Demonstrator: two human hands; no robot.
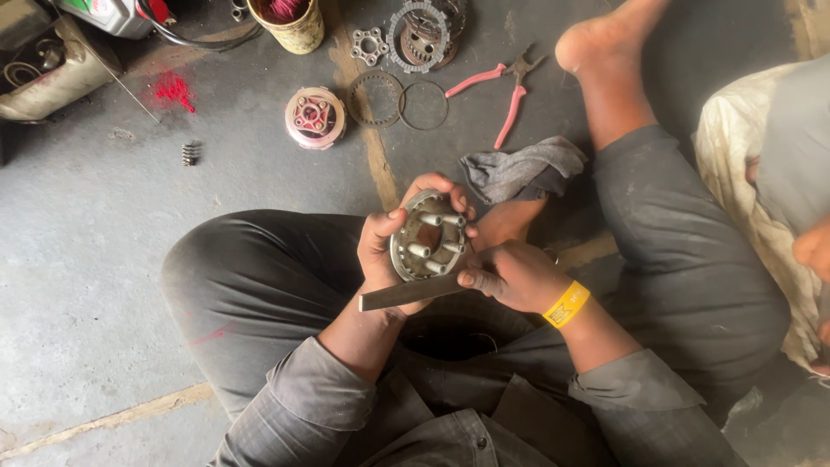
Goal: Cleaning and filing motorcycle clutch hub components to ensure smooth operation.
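Left hand: our left hand (pixel 386 252) is closed round the rim of a round metal clutch hub (pixel 426 237), fingertips curled over its far edge, thumb on the near edge
Right hand: our right hand (pixel 512 275) is clenched on one end of a flat metal file (pixel 413 291), which runs leftward from the fingers and lies against the hub's near rim
Hub's place: between our two hands, above our crossed legs, its open face tilted up toward us
Handling: we judge the hub heavy for its size, rigid and likely greasy – best gripped by the outer rim, clear of the raised posts; the file is stiff and thin, best held at its end
Posts: we count about five short posts standing inside the hub; those under the fingers are hidden
Wristband: one yellow band (pixel 566 304) just behind the right hand
Beyond the fingertips: one grey rag (pixel 521 169), crumpled on the floor
Further out: one pair of pink-handled pliers (pixel 506 86), two loose rings (pixel 399 101) side by side, one round hub with red centre (pixel 314 117), one small spring (pixel 190 153)
Farthest: one stack of toothed plates (pixel 422 36), one small star-shaped plate (pixel 370 45), one yellowish tin (pixel 289 23) – all well apart from our hands
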